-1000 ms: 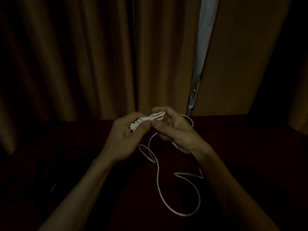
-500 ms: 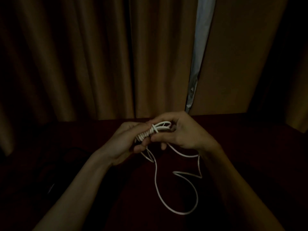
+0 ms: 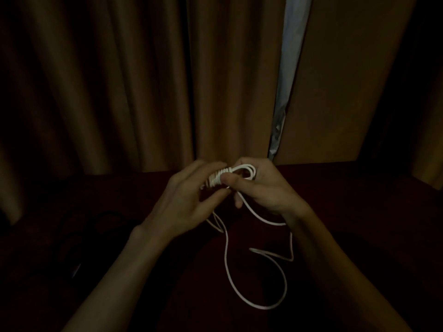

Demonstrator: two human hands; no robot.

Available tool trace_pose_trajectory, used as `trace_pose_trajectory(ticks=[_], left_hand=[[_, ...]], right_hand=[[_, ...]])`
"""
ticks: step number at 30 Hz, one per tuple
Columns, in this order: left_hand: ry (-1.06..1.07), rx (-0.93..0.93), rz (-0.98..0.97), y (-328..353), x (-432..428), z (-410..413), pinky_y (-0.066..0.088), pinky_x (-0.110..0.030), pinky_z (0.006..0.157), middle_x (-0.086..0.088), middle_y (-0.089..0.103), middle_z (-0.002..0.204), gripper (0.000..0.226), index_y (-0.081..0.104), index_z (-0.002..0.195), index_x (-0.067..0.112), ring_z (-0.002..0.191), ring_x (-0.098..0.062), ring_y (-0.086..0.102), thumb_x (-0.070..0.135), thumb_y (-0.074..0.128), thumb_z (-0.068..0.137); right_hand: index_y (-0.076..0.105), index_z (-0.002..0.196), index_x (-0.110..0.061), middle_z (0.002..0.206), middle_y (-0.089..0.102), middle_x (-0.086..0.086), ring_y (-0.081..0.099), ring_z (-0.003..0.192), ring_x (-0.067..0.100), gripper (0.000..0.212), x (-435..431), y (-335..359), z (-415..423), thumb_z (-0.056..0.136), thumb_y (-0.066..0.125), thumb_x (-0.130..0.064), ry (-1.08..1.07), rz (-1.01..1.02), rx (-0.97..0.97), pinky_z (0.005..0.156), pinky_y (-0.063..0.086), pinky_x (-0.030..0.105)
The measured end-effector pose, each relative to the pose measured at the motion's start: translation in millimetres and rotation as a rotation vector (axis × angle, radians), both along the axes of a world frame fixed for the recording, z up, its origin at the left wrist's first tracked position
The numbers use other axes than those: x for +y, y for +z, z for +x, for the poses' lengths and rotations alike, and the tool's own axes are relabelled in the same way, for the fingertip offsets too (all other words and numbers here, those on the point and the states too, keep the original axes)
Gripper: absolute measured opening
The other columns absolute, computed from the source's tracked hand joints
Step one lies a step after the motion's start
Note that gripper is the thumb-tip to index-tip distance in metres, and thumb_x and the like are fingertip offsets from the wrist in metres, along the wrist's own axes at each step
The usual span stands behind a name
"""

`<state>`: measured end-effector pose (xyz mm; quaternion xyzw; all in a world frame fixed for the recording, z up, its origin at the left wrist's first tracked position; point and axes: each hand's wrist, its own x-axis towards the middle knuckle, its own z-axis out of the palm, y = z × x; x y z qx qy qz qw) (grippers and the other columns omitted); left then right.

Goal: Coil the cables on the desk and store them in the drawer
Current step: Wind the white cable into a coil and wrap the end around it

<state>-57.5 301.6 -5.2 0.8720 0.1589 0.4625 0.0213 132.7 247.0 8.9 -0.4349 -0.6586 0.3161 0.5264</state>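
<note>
The white cable (image 3: 226, 255) is thin and pale against a very dark scene. Part of it is wound into a tight, short bundle of turns that sits between your two hands, above the far middle of the desk (image 3: 359, 188). From the right end of that bundle a small rounded loop of two or three strands sticks out. The rest hangs loose: one strand drops from under your hands toward you, sweeps round in a wide open curve at the near right, and comes back up to a sharp kink, with the free end lying just left of that kink. Another strand runs from under your right hand out to the right wrist.

Your left hand (image 3: 189, 202) grasps the wound bundle, with the fingers curled over its far side and the thumb beneath it. Your right hand (image 3: 261, 188) is closed round the small loop; its thumb presses on the cable right where the bundle ends, and the fingers wrap behind the loop. The two hands touch at the bundle.

Brown curtains (image 3: 119, 80) hang along the far side of the desk, with a narrow pale gap (image 3: 287, 68) right of centre. A dark shape on the desk's left is too dim to make out.
</note>
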Motion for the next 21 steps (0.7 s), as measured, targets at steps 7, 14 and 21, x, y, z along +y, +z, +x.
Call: trace_pose_trajectory(ticks=[7, 14, 21], left_hand=[[0.025, -0.065, 0.072, 3.2, -1.9, -3.2, 0.041, -0.013, 0.078, 0.012, 0.056, 0.1, 0.024, 0.069, 0.117, 0.006, 0.085, 0.004, 0.054, 0.017, 0.067, 0.095], [0.077, -0.218, -0.128, 0.5, 0.2, -4.2, 0.048, -0.016, 0.074, 0.009, 0.071, 0.094, 0.014, 0.073, 0.105, 0.016, 0.084, -0.001, 0.067, 0.02, 0.07, 0.092], [-0.112, -0.364, -0.662, 8.1, -7.1, 0.8, 0.043, -0.013, 0.055, 0.014, 0.066, 0.066, 0.014, 0.073, 0.091, 0.022, 0.057, 0.002, 0.058, 0.01, 0.066, 0.096]], right_hand=[[0.06, 0.081, -0.006, 0.05, 0.053, 0.003, 0.048, 0.039, 0.015, 0.029, -2.4, 1.4, -14.3, 0.099, 0.063, -0.028, -0.011, -0.011, -0.021, 0.047, 0.036, 0.028], [0.055, 0.119, -0.005, 0.088, 0.052, 0.001, 0.044, 0.067, 0.009, 0.017, -3.5, 0.6, -8.9, 0.104, 0.052, -0.01, 0.324, -0.239, 0.195, 0.06, 0.024, 0.029], [0.06, 0.128, -0.019, 0.085, 0.053, -0.003, 0.053, 0.07, 0.004, 0.034, -1.8, 2.1, -9.7, 0.094, 0.065, -0.017, 0.249, -0.21, 0.214, 0.075, 0.058, 0.037]])
